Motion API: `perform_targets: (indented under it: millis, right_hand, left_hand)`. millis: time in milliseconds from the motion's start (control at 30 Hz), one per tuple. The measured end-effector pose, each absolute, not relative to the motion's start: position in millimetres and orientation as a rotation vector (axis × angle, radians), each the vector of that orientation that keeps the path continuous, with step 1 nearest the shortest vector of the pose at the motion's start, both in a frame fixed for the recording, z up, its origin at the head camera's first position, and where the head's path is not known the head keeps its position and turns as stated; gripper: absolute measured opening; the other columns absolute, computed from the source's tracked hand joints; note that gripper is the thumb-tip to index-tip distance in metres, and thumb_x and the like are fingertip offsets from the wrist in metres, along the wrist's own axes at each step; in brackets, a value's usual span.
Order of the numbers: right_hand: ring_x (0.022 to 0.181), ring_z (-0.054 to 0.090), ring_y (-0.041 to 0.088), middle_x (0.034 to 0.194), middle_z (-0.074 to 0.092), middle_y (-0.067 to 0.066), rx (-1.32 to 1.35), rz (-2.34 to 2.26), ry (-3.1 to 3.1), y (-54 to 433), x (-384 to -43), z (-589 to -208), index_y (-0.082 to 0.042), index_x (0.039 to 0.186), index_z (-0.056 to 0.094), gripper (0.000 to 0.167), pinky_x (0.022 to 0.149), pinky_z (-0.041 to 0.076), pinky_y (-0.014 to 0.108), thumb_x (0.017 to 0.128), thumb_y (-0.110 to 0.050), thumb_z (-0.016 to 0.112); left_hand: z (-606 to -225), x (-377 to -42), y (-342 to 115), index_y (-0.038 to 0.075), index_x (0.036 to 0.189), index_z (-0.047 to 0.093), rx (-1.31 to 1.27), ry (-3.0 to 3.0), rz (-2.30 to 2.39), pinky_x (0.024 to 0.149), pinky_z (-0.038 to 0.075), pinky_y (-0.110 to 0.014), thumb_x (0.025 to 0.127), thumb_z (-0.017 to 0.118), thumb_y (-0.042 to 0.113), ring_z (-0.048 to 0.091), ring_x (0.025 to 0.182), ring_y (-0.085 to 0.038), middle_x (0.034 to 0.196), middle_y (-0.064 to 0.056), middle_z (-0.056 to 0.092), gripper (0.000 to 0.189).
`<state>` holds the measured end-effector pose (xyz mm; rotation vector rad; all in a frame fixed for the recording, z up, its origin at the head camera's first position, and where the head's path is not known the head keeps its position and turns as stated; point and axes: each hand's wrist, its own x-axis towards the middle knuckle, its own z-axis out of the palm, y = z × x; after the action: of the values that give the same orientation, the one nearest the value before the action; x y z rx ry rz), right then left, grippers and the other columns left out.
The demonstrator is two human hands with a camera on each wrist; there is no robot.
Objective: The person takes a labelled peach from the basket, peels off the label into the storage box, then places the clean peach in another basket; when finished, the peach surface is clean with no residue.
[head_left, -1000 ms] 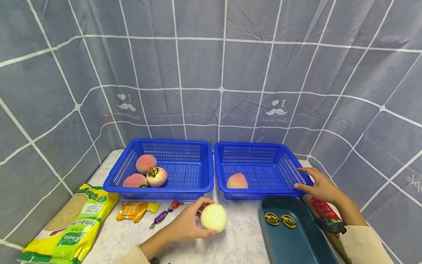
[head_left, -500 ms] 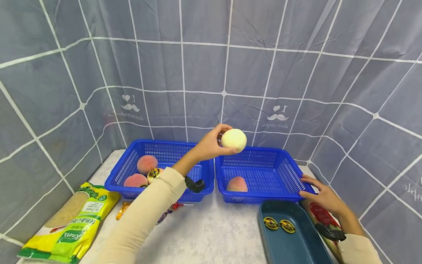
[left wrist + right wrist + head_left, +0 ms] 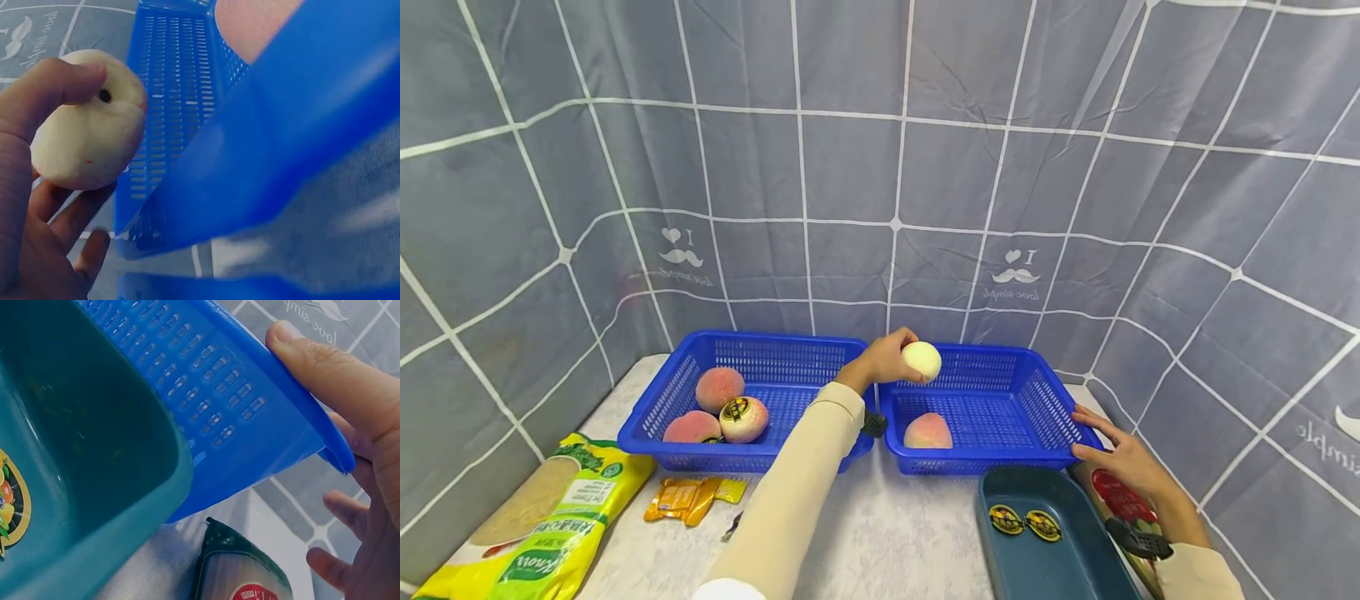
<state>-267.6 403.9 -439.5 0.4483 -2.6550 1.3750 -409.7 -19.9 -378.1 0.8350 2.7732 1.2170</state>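
In the head view my left hand (image 3: 883, 360) holds a pale cream peach (image 3: 922, 361) over the back left corner of the right blue basket (image 3: 985, 463). The left wrist view shows the thumb pressed across the peach (image 3: 94, 147), beside a small dark stem hollow, with fingers beneath it. A pinkish peach (image 3: 928, 432) sits at the front left inside that basket. My right hand (image 3: 1123, 458) grips the basket's right rim. Up close, its thumb (image 3: 312, 356) lies over the rim and other fingers are behind it.
The left blue basket (image 3: 715, 457) holds several peaches. A teal tray (image 3: 1060, 558) with two fruit stickers stands in front of the right basket, beside a red-labelled packet (image 3: 1116, 493). At left lie a yellow Knorr bag (image 3: 550, 525) and orange-wrapped sweets (image 3: 681, 498).
My left hand has carried the cream peach from low over the table, up and forward, then down toward the right basket. The right hand keeps its grip on the rim.
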Motion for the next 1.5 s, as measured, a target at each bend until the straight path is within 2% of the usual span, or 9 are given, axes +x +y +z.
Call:
perform_targets:
  millis: [167, 267, 367, 433, 733, 967, 1100, 1267, 1500]
  right_hand:
    - [0.14, 0.018, 0.06, 0.157, 0.029, 0.031, 0.451, 1.365, -2.652, 398.8, -265.3, -439.3, 0.007, 0.143, 0.049, 0.054, 0.102, 0.027, 0.077, 0.095, -0.007, 0.069]
    - [0.14, 0.021, 0.058, 0.158, 0.03, 0.028, 0.473, 1.327, -2.669, 396.0, -265.0, -440.2, 0.005, 0.144, 0.049, 0.053, 0.106, 0.042, 0.049, 0.096, -0.008, 0.067]
    - [0.14, 0.022, 0.058, 0.159, 0.029, 0.026, 0.489, 1.326, -2.683, 394.2, -265.3, -441.7, 0.005, 0.145, 0.047, 0.053, 0.092, 0.045, 0.02, 0.098, -0.01, 0.066]
    - [0.139, 0.022, 0.059, 0.159, 0.027, 0.028, 0.494, 1.354, -2.677, 393.2, -265.6, -442.3, 0.005, 0.146, 0.045, 0.054, 0.089, 0.044, 0.015, 0.098, -0.01, 0.065]
    - [0.135, 0.029, 0.06, 0.159, 0.024, 0.03, 0.501, 1.375, -2.68, 390.1, -271.1, -443.3, 0.006, 0.148, 0.043, 0.056, 0.085, 0.049, 0.019, 0.099, -0.012, 0.065]
    - [0.129, 0.039, 0.058, 0.159, 0.022, 0.032, 0.511, 1.407, -2.671, 390.8, -271.3, -445.3, 0.008, 0.148, 0.041, 0.056, 0.082, 0.056, 0.027, 0.099, -0.01, 0.064]
    - [0.116, 0.058, 0.029, 0.159, 0.023, 0.03, 0.465, 1.352, -2.706, 391.8, -268.3, -444.6, 0.005, 0.149, 0.041, 0.057, 0.08, 0.058, 0.03, 0.1, -0.013, 0.063]
    - [0.112, 0.051, -0.008, 0.16, 0.02, 0.03, 0.455, 1.433, -2.68, 393.2, -263.4, -441.7, 0.006, 0.15, 0.039, 0.057, 0.084, 0.055, 0.026, 0.101, -0.012, 0.062]
    - [0.116, 0.051, -0.009, 0.162, 0.032, 0.005, 0.529, 1.583, -2.637, 402.2, -258.5, -435.1, 0.004, 0.153, 0.036, 0.054, 0.085, 0.057, 0.031, 0.104, -0.009, 0.056]
  left_hand:
    - [-385.1, -405.8, -20.5, 0.02, 0.119, 0.058, 0.823, 2.844, 0.945, 0.101, 0.03, -0.056, 0.072, 0.09, 0.036, 0.062, 0.106, -0.02, 0.118, 0.002, 0.069, 0.06]
    - [-389.9, -404.8, -21.4, 0.022, 0.116, 0.058, 0.79, 2.861, 0.829, 0.103, 0.025, -0.06, 0.072, 0.089, 0.038, 0.06, 0.107, -0.02, 0.115, 0.005, 0.069, 0.056]
    - [-391.7, -402.1, -21.7, 0.022, 0.114, 0.059, 0.77, 2.871, 0.748, 0.104, 0.024, -0.059, 0.072, 0.089, 0.038, 0.058, 0.105, -0.02, 0.109, 0.007, 0.068, 0.054]
    - [-392.7, -400.9, -21.7, 0.023, 0.111, 0.06, 0.771, 2.881, 0.663, 0.101, 0.027, -0.055, 0.071, 0.09, 0.039, 0.055, 0.102, -0.019, 0.103, 0.008, 0.066, 0.053]
    - [-390.9, -396.9, -24.8, 0.025, 0.101, 0.072, 0.731, 2.881, 0.42, 0.096, 0.027, -0.044, 0.071, 0.092, 0.028, 0.048, 0.096, -0.014, 0.088, 0.014, 0.062, 0.036]
    - [-382.9, -400.6, -34.9, 0.014, 0.118, 0.069, 0.854, 2.826, 0.589, 0.107, 0.034, -0.048, 0.078, 0.088, 0.02, 0.059, 0.114, -0.021, 0.117, 0.001, 0.069, 0.044]
    - [-369.0, -395.6, -56.7, 0.006, 0.124, 0.064, 1.034, 2.754, 0.851, 0.103, 0.045, -0.043, 0.085, 0.083, 0.014, 0.059, 0.119, -0.032, 0.125, -0.01, 0.066, 0.044]
    - [-350.5, -371.0, -116.9, 0.002, 0.127, 0.062, 1.201, 2.746, 1.039, 0.101, 0.048, -0.047, 0.087, 0.081, 0.017, 0.06, 0.118, -0.037, 0.125, -0.013, 0.066, 0.047]
    - [-351.2, -303.6, -245.5, 0.003, 0.132, 0.06, 1.035, 2.98, 1.126, 0.101, 0.044, -0.06, 0.086, 0.083, 0.022, 0.055, 0.124, -0.04, 0.131, -0.016, 0.062, 0.055]
